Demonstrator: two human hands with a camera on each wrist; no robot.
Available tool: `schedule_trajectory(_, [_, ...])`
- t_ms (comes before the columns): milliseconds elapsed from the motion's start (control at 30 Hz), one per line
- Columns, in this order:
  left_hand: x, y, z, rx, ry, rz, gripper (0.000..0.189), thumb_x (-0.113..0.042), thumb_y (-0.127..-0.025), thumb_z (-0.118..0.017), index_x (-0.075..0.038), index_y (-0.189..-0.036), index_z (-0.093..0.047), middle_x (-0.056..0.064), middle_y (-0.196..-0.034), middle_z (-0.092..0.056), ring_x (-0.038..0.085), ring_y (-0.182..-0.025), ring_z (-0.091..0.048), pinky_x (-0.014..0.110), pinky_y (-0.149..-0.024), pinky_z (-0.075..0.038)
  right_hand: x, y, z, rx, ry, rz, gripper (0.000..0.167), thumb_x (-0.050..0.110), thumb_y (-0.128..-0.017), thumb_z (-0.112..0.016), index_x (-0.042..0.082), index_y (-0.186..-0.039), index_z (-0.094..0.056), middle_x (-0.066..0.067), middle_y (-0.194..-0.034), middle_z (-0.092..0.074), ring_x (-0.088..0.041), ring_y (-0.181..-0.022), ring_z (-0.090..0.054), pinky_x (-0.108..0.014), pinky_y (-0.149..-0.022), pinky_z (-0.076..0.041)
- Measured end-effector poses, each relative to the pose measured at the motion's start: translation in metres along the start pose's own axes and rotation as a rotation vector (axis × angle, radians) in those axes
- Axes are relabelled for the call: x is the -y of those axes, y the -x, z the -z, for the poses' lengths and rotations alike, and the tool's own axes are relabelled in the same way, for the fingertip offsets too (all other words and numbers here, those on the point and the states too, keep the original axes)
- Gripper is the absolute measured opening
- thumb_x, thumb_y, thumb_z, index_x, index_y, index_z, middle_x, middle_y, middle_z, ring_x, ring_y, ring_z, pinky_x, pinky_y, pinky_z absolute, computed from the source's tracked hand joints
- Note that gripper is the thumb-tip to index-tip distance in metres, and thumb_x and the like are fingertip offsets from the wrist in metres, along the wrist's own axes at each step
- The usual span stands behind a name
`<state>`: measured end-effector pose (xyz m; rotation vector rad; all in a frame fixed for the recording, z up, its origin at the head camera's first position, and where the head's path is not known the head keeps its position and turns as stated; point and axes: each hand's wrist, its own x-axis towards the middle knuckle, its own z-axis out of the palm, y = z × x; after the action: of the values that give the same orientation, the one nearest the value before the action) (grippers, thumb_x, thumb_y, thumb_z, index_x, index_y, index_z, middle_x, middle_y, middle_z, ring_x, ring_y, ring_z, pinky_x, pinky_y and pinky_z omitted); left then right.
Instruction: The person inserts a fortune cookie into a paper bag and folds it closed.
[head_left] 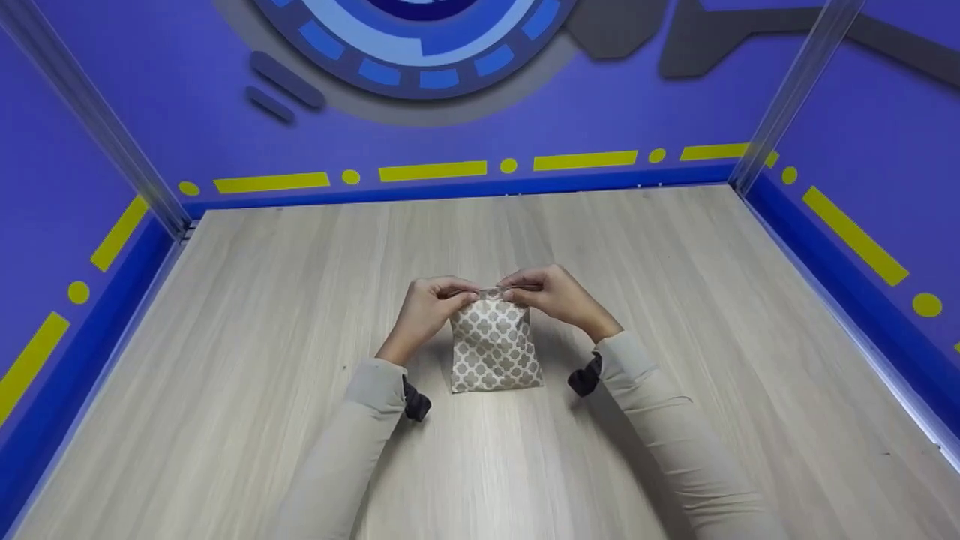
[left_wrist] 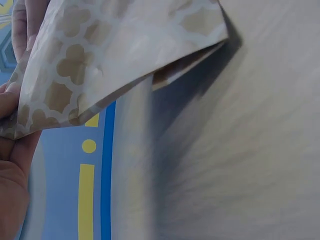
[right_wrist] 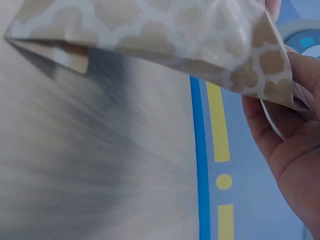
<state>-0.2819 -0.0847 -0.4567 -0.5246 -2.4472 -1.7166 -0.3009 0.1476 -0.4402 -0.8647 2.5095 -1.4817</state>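
Between the two hands is a small beige-and-white patterned bag (head_left: pixel 496 345), its top edge folded over. My left hand (head_left: pixel 429 307) pinches the left end of that top edge between thumb and fingers. At the right end, my right hand (head_left: pixel 559 296) pinches the same edge. The bag hangs down toward me with its lower edge close over the table. In the left wrist view the bag (left_wrist: pixel 110 55) shows a folded bottom flap. From the right wrist, a thin pale edge shows beside the bag (right_wrist: pixel 190 40) at my fingers. What the bag contains is hidden.
A light wood-grain table (head_left: pixel 262 337) lies under the hands. Blue-purple panels with yellow marks (head_left: pixel 433 171) rise along its back and both sides. Dark wrist-worn devices (head_left: pixel 417 405) sit under both sleeves.
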Motion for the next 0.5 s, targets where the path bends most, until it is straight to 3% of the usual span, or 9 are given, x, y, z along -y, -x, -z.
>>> schedule_trajectory(133, [0.0007, 0.0006, -0.0002, -0.02, 0.003, 0.008, 0.01, -0.01, -0.084, -0.073, -0.007, -0.093, -0.076, 0.007, -0.091, -0.075, 0.01, -0.079, -0.068, 0.018, -0.07, -0.052, -0.0018, 0.0017, 0.0026, -0.035, 0.017, 0.01, 0.022, 0.019, -0.087, -0.07, 0.003, -0.102, -0.074, -0.013, -0.093, -0.074, -0.022, -0.078, -0.07, -0.023, -0.067, -0.056])
schedule_trajectory(267, [0.0015, 0.0007, -0.0011, -0.026, 0.02, 0.007, 0.01, -0.01, -0.081, -0.075, -0.006, -0.09, -0.076, 0.008, -0.089, -0.075, 0.01, -0.077, -0.068, 0.017, -0.068, -0.052, -0.0037, 0.0026, 0.0014, -0.08, 0.063, 0.058, 0.015, 0.016, -0.085, -0.072, 0.005, -0.093, -0.076, -0.011, -0.087, -0.074, -0.015, -0.072, -0.069, -0.021, -0.064, -0.055])
schedule_trajectory(367, [0.0013, 0.0009, -0.0012, -0.032, 0.044, 0.017, 0.009, -0.009, -0.081, -0.075, -0.006, -0.088, -0.077, 0.009, -0.089, -0.075, 0.009, -0.077, -0.068, 0.017, -0.068, -0.052, -0.0051, 0.0033, 0.0007, -0.102, 0.083, 0.105, 0.012, 0.014, -0.084, -0.072, 0.005, -0.091, -0.077, -0.011, -0.087, -0.075, -0.011, -0.072, -0.069, -0.02, -0.064, -0.055])
schedule_trajectory(500, [0.001, 0.0011, 0.0, -0.032, 0.068, 0.038, 0.008, -0.009, -0.082, -0.074, -0.006, -0.089, -0.078, 0.009, -0.09, -0.075, 0.008, -0.078, -0.068, 0.018, -0.068, -0.053, -0.0071, 0.0045, 0.0039, -0.069, 0.015, 0.103, 0.017, 0.013, -0.085, -0.071, 0.003, -0.097, -0.076, -0.015, -0.093, -0.074, -0.016, -0.078, -0.072, -0.022, -0.068, -0.056])
